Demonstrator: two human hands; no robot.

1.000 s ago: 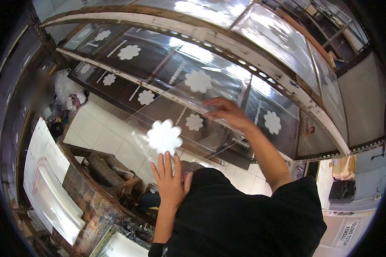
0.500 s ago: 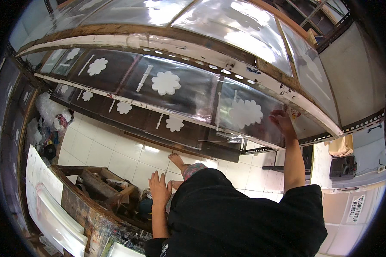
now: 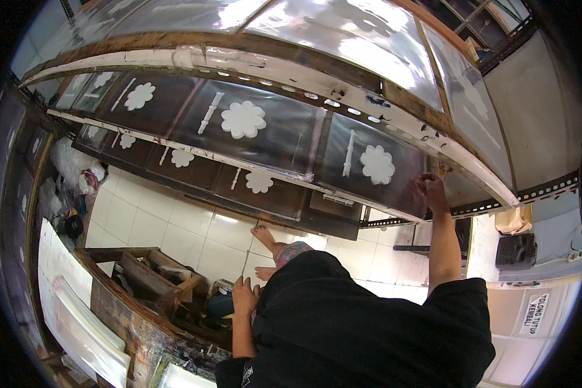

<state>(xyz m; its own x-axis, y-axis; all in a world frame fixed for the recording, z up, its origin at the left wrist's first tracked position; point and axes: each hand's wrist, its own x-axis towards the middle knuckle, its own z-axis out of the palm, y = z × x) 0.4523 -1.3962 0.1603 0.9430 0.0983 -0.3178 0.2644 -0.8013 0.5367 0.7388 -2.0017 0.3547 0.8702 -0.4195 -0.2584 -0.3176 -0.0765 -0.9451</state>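
My right hand [image 3: 431,189] is at the right end of a long shelf, its fingers curled in at the edge of a clear plastic sheet [image 3: 394,139]. This sheet lies over the dark shelf and bears a white flower shape [image 3: 377,164] and a white bar-like strip [image 3: 348,154]. Farther left on the same shelf are similar clear sheets [image 3: 278,123] with larger-looking white flowers [image 3: 243,119]. My left hand [image 3: 244,297] hangs low in front of my body, fingers bent in; whether anything is in them is hidden.
Above runs another shelf with glossy clear sheets [image 3: 343,39] and a pale front rail [image 3: 284,72]. A lower dark shelf [image 3: 207,184] holds more flower-printed sheets. At lower left stands a wooden stand [image 3: 142,278] with clutter. White tiled floor [image 3: 181,223] shows between.
The printed sheet by my right hand now lies flatter, and its doubled flower shows as one. My right hand dropped slightly. My left hand moved lower, its spread fingers curling in.
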